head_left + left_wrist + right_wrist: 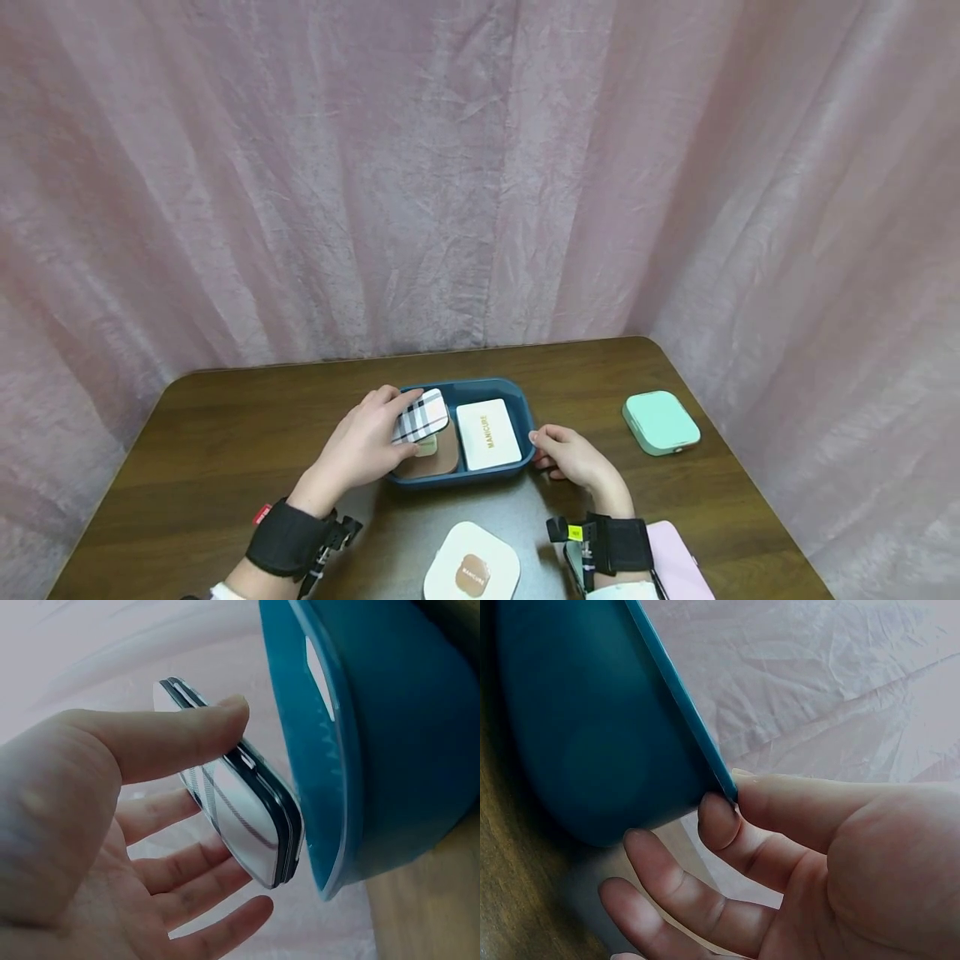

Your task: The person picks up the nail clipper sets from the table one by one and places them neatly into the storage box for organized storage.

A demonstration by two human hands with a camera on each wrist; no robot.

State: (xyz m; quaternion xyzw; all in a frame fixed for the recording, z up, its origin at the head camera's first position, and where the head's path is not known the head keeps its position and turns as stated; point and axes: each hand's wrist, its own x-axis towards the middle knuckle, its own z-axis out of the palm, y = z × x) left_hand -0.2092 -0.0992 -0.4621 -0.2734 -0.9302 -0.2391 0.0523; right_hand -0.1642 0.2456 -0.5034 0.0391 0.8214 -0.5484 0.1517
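My left hand (363,446) holds a small flat case with a black-and-white plaid pattern (422,416) over the left end of a blue basket (450,477). In the left wrist view the plaid case (240,802) is tilted beside the basket's rim, thumb on its dark edge. Under it in the basket lie a brown case (447,450) and a light green item (427,447), partly hidden. A white case marked MANICURE (489,433) fills the basket's right part. With thumb and index finger my right hand (576,460) pinches the basket's right rim, as the right wrist view shows.
A mint-green case (661,423) lies on the wooden table (247,433) at the right. Near the front edge is a white case with a brown label (472,562). A pink case (677,562) lies partly under the right wrist. Pink curtains (480,167) hang behind the table.
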